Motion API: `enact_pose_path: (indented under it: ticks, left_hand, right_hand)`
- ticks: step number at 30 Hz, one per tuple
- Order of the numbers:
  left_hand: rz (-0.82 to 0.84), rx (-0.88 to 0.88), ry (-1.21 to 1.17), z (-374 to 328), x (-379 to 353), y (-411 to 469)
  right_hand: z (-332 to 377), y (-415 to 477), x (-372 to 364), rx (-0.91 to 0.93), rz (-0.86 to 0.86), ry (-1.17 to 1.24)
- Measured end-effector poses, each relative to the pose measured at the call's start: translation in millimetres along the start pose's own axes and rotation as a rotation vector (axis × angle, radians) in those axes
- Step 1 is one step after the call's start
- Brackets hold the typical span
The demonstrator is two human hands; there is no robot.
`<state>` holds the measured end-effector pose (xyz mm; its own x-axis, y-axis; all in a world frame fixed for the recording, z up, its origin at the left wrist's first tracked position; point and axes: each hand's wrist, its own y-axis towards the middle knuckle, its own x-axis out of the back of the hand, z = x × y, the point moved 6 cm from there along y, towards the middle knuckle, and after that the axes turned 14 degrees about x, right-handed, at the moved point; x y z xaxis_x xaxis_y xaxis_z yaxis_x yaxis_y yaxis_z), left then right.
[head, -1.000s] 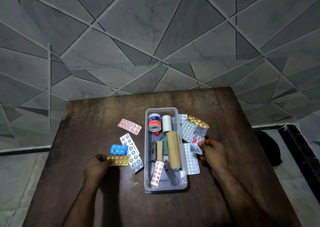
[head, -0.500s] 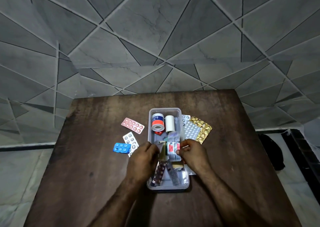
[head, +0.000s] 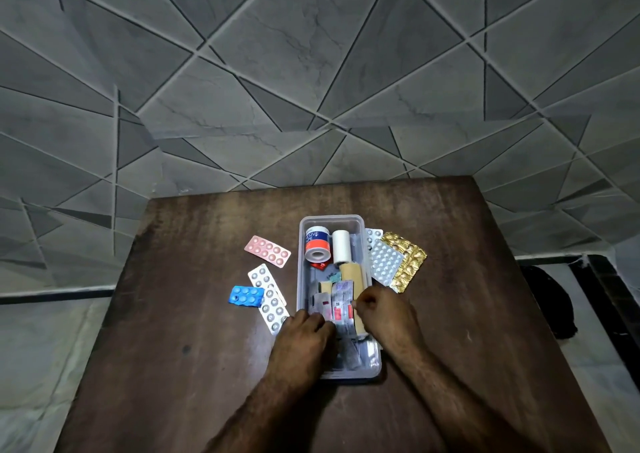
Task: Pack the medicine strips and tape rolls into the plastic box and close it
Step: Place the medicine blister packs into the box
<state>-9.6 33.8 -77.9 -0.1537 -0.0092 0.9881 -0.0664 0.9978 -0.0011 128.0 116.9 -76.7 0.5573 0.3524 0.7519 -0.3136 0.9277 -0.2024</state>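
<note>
Reaching in from the near edge, both forearms cross the dark wooden bench (head: pixel 173 331) and meet over the clear plastic box (head: pixel 375 366), which lies lengthwise in the middle of it. The left hand (head: pixel 304 335) covers the box's near left rim, fingers curled down into it; whether it grips anything I cannot tell. The right hand (head: pixel 384 314) sits at the right rim, its fingertips pinched on the edge of a silver strip with red markings (head: pixel 341 305) that lies inside the box between the two hands. Just beyond that strip, also in the box, lie a brown cardboard tube (head: pixel 353 272), then a white tape roll (head: pixel 341 250) and a tape roll with a blue and orange label (head: pixel 316 246) side by side at the far end. Left of the box, still on the bench, lie a long silver blister strip (head: pixel 270 300) close to the left hand, a blue strip (head: pixel 246 295) touching it, and farther off a pink strip (head: pixel 267 251). Right of the box, beyond the right hand, a silver strip (head: pixel 384 262) overlaps a gold foil strip (head: pixel 408 265).
</note>
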Motion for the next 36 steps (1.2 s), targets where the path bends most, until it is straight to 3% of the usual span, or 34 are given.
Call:
enact_pose_path:
  ticks: [3, 7, 9, 11, 17, 25, 36]
  left_hand:
    - [-0.035, 0.148, -0.239, 16, 8, 4]
    - [-0.119, 0.657, -0.687, 67, 13, 7]
    - [-0.120, 0.889, -0.703, 98, -1, 3]
    - [-0.019, 1.010, -0.640, 117, -16, -1]
    - [0.207, 1.064, -0.547, 114, -46, -9]
    - [0.213, 1.166, -0.654, 100, -45, -8]
    - [0.269, 1.375, -0.864, 98, -45, -12]
  right_hand:
    - [-14, -2, 10, -0.076, -0.111, 0.161]
    - [-53, 0, 17, -0.200, -0.169, 0.217]
    - [-69, -2, 17, -0.234, -0.130, 0.150]
    - [-78, -6, 15, -0.253, -0.087, 0.084]
    - [-87, -22, -12, -0.263, -0.005, -0.095]
    - [-81, -22, -16, -0.311, -0.007, -0.098]
    - [-97, -17, -15, -0.385, -0.069, 0.261]
